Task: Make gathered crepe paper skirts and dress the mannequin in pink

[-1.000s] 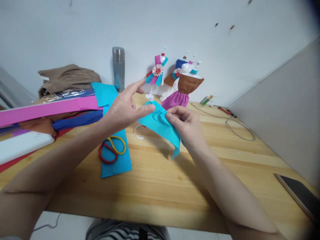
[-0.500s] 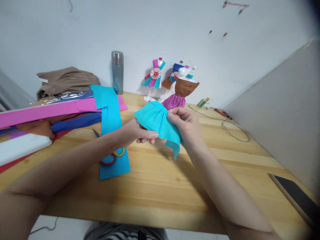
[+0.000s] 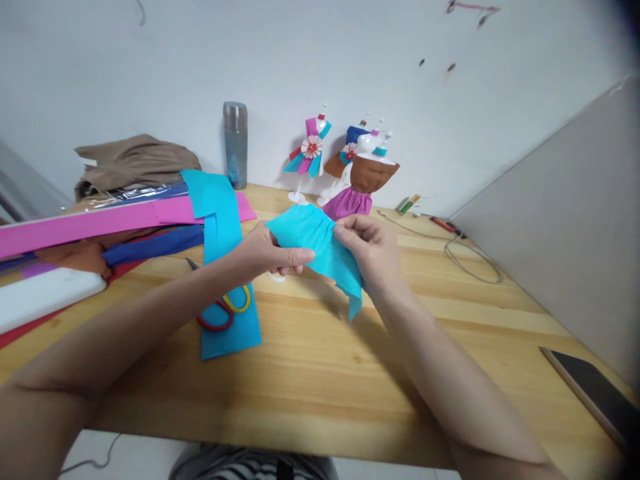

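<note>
A pleated turquoise crepe paper piece [image 3: 320, 243] is held up over the wooden table [image 3: 320, 373]. My left hand [image 3: 280, 257] grips its left side, thumb in front and the other fingers mostly behind. At the gathered upper right edge, my right hand [image 3: 373, 250] pinches the folds; the free end hangs down beside it. Just behind stands a small mannequin with a brown top [image 3: 374, 175] and a gathered magenta skirt [image 3: 350, 202]. Scissors with red and yellow handles [image 3: 237, 299] lie on a turquoise strip [image 3: 235, 337] left of my hands.
Two more dressed mannequins [image 3: 311, 147] stand by the wall, right of a metal flask [image 3: 235, 147]. Colored paper rolls [image 3: 100, 223] and brown cloth [image 3: 137, 160] fill the left. A cable [image 3: 470, 263] and a phone [image 3: 590, 393] lie on the right.
My left hand has shifted slightly left and up along the turquoise piece, whose lower edge now hangs differently. My right hand has barely moved.
</note>
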`<state>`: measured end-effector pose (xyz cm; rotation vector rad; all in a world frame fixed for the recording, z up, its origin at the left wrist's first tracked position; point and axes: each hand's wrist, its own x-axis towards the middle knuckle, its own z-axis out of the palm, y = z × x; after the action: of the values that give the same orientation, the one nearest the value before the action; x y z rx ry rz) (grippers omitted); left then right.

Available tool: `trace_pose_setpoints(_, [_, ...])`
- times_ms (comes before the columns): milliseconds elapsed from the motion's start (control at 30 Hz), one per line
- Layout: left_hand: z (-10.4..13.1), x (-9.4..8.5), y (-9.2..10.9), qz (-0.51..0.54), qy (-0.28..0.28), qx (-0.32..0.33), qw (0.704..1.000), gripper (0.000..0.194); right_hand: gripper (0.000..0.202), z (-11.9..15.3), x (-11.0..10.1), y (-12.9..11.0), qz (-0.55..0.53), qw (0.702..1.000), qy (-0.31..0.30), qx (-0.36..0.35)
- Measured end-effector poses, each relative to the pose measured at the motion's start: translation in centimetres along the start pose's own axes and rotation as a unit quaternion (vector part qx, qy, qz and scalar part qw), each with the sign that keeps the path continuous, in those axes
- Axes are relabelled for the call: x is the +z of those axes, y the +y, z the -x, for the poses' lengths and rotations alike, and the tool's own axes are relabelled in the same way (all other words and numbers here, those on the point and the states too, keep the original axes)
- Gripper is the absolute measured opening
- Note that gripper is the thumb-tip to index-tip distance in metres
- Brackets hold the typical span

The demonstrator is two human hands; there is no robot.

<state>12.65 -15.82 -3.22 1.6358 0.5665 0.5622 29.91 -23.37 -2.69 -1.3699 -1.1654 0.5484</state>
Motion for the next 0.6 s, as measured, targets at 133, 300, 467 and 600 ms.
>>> trace_pose_setpoints(133, [0.1,-1.2,0.6,-0.107,-0.114,-0.038,0.987,0.022,0.013,-0.2,-0.2,0.3,0.016,1.000,0.011,-0.017])
trace_pose_setpoints(300, [1.2,-5.9,3.3,-0.243,-0.397,-0.098,0.879,0.020,0.015,0.0,-0.1,0.3,0.057,0.998,-0.013,-0.038])
trace_pose_setpoints(467, [1.5,-7.3,4.9,-0.196,-0.049,0.179,0.963,0.019,0.013,0.8,0.6,0.1,0.116,0.986,-0.097,-0.066])
trace_pose_setpoints(600, [0.7,-4.8,4.2,-0.316,-0.036,0.199,0.927,0.022,0.011,1.3,1.0,-0.2,0.158,0.970,-0.160,-0.089])
